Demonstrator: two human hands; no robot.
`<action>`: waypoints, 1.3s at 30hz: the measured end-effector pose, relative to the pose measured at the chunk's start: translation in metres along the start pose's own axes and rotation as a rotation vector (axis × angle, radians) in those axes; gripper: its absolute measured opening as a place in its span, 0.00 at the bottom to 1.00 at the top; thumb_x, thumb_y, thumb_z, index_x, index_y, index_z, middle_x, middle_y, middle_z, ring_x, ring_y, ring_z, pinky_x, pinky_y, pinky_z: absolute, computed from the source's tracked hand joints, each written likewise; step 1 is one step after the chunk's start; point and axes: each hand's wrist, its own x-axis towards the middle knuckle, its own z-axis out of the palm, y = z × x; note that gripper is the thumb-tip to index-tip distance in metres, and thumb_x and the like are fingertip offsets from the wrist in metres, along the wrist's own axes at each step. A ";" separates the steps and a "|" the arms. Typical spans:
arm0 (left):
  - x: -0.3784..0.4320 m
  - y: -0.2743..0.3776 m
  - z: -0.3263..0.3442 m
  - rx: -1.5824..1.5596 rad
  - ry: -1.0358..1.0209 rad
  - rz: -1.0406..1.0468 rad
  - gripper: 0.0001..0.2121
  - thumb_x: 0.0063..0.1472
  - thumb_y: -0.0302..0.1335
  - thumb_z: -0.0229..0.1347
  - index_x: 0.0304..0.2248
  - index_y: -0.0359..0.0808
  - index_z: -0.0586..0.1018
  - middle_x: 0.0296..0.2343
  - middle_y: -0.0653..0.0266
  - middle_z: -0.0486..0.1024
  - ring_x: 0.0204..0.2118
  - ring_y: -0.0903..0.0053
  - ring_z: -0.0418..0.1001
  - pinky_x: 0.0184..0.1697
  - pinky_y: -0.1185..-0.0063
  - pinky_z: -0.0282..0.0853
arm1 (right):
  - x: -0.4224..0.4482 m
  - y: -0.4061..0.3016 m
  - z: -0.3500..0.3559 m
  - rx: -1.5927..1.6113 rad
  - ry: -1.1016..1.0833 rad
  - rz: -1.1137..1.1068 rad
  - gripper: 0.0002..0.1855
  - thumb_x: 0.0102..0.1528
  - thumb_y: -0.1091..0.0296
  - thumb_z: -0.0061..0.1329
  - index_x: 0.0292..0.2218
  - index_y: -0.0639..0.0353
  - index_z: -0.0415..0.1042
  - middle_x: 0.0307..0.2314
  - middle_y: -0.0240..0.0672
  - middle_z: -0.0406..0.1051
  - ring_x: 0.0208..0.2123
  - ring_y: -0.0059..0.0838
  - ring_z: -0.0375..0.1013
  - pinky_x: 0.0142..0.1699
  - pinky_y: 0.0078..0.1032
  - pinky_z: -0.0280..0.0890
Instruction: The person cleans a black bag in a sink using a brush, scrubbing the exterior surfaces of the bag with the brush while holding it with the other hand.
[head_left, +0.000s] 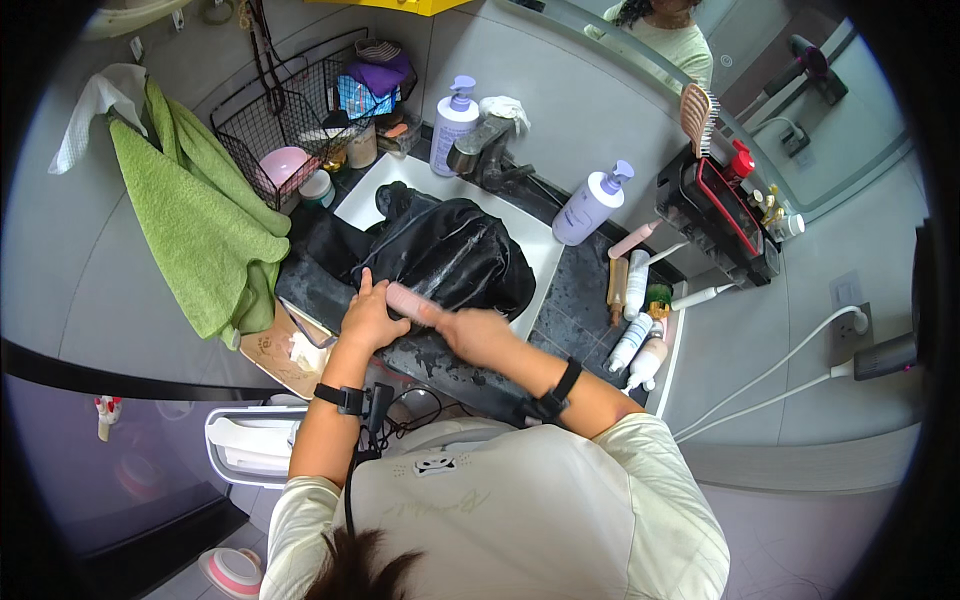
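Observation:
A wet black garment (457, 255) lies bunched in the white sink (545, 289) and spills over its left edge onto the dark counter (450, 371). My right hand (476, 337) grips one end of a pink brush or similar tool (409, 301), blurred, over the front of the garment. Near the tool's other end, my left hand (367, 319) rests on the garment at the sink's front left, thumb and a finger spread; whether it pinches cloth I cannot tell. Behind the sink is a dark faucet (487, 150) with a white cloth on it.
Pump bottles stand behind the sink (454, 131) and at its right corner (589, 206). Tubes and small bottles (636, 285) crowd the right counter beside a black organizer (712, 210). At left are a wire basket (277, 142), a green towel (202, 225) and an open waste bin (277, 352).

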 end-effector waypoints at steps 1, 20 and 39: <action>-0.001 0.001 0.000 0.013 -0.016 0.000 0.40 0.41 0.39 0.61 0.55 0.35 0.65 0.61 0.47 0.45 0.55 0.51 0.62 0.56 0.71 0.60 | 0.010 0.011 -0.006 -0.066 0.002 0.089 0.15 0.57 0.63 0.37 0.42 0.50 0.73 0.30 0.48 0.75 0.35 0.45 0.76 0.39 0.40 0.70; 0.001 -0.002 0.001 -0.016 -0.025 0.002 0.40 0.41 0.41 0.62 0.56 0.37 0.65 0.61 0.47 0.46 0.57 0.54 0.60 0.57 0.71 0.59 | 0.009 0.021 0.013 -0.090 0.075 0.093 0.22 0.55 0.66 0.39 0.52 0.43 0.64 0.29 0.48 0.74 0.31 0.45 0.76 0.35 0.40 0.70; 0.004 0.004 -0.003 -0.036 -0.051 0.012 0.41 0.41 0.39 0.62 0.56 0.35 0.63 0.61 0.47 0.45 0.58 0.56 0.59 0.58 0.72 0.58 | 0.038 0.079 -0.001 0.123 0.382 0.373 0.16 0.60 0.57 0.34 0.40 0.48 0.73 0.29 0.47 0.74 0.31 0.48 0.75 0.34 0.42 0.68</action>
